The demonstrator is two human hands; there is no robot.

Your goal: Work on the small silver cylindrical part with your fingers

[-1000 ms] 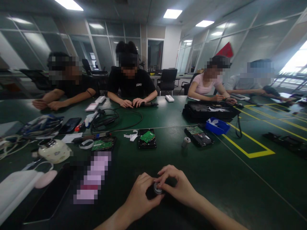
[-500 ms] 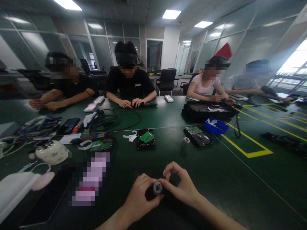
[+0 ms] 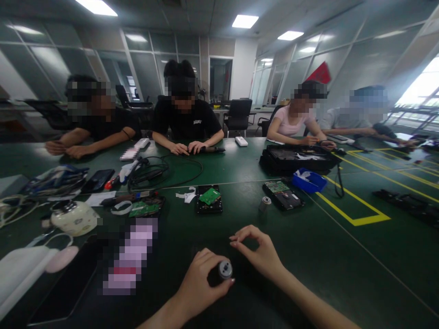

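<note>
My left hand (image 3: 200, 283) is wrapped round a small dark cylinder with a silver round end (image 3: 225, 269), held just above the green table (image 3: 308, 256) near its front edge. My right hand (image 3: 257, 253) hovers a little above and to the right of the cylinder, thumb and forefinger pinched together; whether anything is between them I cannot make out. It does not touch the cylinder.
A hard drive with a green circuit board (image 3: 210, 199) lies ahead, another drive (image 3: 283, 194) and a small metal cylinder (image 3: 265, 203) to the right, a blue tray (image 3: 310, 180) beyond. Cables, tools and a white pot (image 3: 73, 218) crowd the left. Several people work across the table.
My right hand has lifted off the cylinder's silver end and drawn up and to the right, fingers staying pinched. The left hand keeps its hold in place.
</note>
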